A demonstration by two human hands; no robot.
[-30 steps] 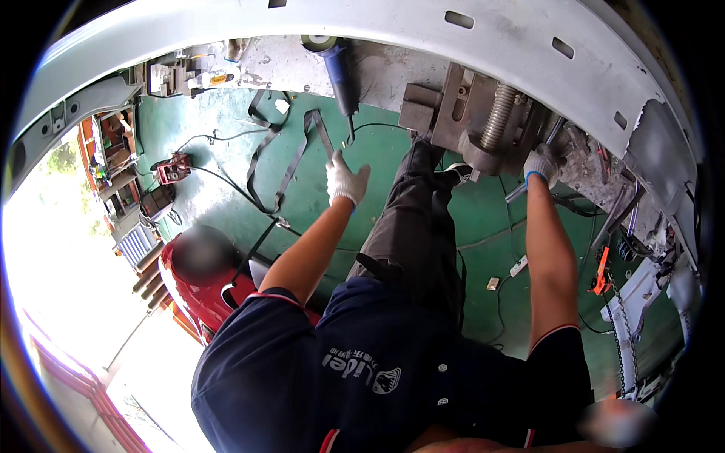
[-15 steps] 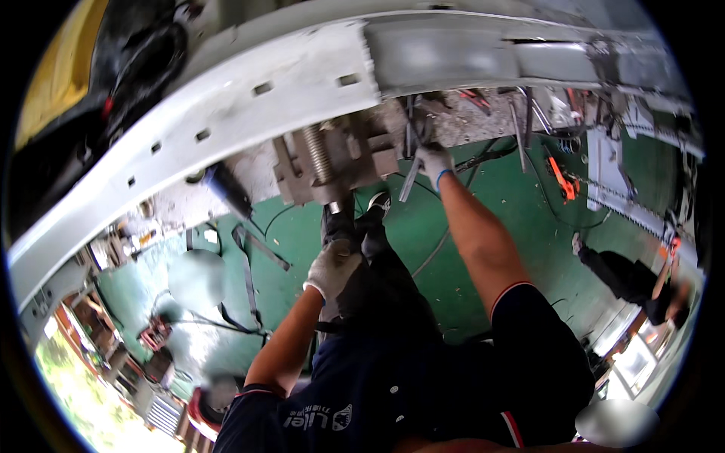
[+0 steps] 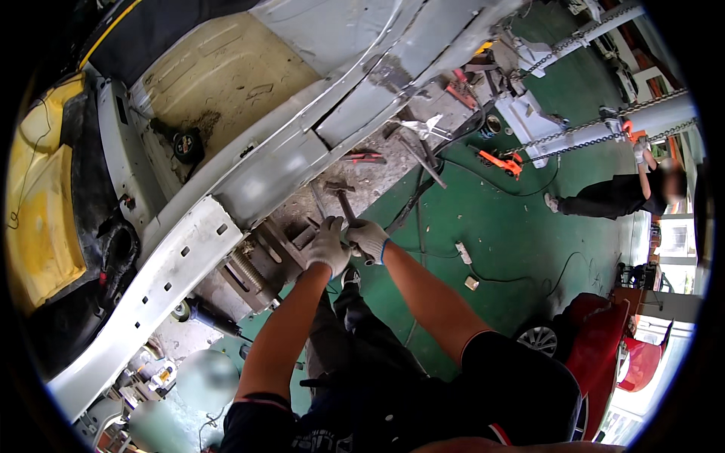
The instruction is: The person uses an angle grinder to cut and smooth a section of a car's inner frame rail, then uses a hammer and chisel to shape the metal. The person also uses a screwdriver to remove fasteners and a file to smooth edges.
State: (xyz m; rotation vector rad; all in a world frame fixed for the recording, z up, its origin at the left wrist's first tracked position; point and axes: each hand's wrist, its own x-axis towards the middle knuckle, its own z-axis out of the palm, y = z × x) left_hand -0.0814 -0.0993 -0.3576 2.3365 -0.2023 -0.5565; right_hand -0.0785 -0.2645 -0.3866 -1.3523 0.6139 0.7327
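Note:
In the head view my right hand (image 3: 368,238), in a pale knitted glove, is closed round the handle of a hammer (image 3: 343,198). The hammer's head points away from me over the bench edge, and the handle's end shows below the glove. My left hand (image 3: 328,245), also gloved, is right beside it, its fingers stretched forward and apart from a full grip; its contact with the handle is hidden. Just left of that hand sits a heavy steel clamp (image 3: 253,268) with a thick threaded screw, under a perforated white sill panel (image 3: 177,257) of a car body.
A grey flat bar (image 3: 423,162) and red-handled pliers (image 3: 364,158) lie on the bench ledge. An orange tool (image 3: 500,162) lies on the green floor (image 3: 483,219), near chains and cables. Another person (image 3: 612,196) stands at the right; a red car (image 3: 593,347) is behind.
The view has swung, bringing more of the car body and the red car in. My left hand has risen from my knee to beside my right hand, which now grips the hammer.

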